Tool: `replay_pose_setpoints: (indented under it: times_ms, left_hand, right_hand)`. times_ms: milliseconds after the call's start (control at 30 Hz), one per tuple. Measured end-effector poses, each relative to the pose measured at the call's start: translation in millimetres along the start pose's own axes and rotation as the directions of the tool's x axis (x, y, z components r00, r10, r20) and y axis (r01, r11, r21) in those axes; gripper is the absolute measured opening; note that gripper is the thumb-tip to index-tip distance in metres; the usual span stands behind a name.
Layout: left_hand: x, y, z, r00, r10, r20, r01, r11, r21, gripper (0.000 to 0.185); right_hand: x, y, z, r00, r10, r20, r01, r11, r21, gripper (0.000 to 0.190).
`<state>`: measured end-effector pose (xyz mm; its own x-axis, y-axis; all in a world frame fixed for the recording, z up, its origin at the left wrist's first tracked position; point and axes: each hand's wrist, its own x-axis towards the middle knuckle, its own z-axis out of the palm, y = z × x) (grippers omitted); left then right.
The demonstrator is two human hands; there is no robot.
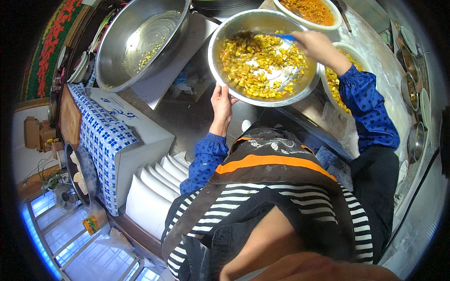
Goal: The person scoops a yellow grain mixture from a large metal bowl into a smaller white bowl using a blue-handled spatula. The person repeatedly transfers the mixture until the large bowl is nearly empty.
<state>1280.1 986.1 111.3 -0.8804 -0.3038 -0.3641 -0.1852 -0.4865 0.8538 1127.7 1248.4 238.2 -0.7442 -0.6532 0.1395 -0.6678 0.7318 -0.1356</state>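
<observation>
A wide stainless steel bowl [263, 102] holds diced yellow-green vegetables with small red bits. My left hand [222, 105] grips its near left rim, thumb on top. My right hand [318, 47] is above the bowl's right edge, closed around a blue-handled utensil [286, 36]; the utensil's far end is blurred and hard to make out. Under my right forearm, a white oval basket [328, 86] is filled with similar diced vegetables. Beyond the steel bowl stands a white container [337, 19] of reddish-orange chopped food.
A larger steel basin [123, 45] with a few food scraps stands at the upper left. A blue-checked cloth [102, 140] drapes over a white box [147, 140] at left, near several white upright pieces [151, 196]. Metal bowls [416, 140] line the far right.
</observation>
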Motion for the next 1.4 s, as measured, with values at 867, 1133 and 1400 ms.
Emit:
replay_pose_setpoints:
  times_ms: [867, 1133, 1400]
  left_hand:
    - [-1, 1, -1, 1.000, -0.022, 0.021, 0.022, 1.000, 0.002, 0.036]
    - [-1, 1, -2, 0.999, -0.004, 0.052, 0.004, 1.000, -0.001, 0.032]
    - [-1, 5, 0, 1.000, -0.002, 0.014, 0.002, 1.000, 0.019, 0.031]
  right_hand:
    - [9, 44, -102, 0.657, 0.436, 0.616, -0.453, 0.880, -0.140, 0.022]
    - [-24, 60, -38, 0.395, 0.179, 0.901, -0.845, 0.455, 0.280, 0.021]
    - [-57, -5, 31, 0.538, 0.186, 0.822, -0.838, 0.019, 0.545, 0.019]
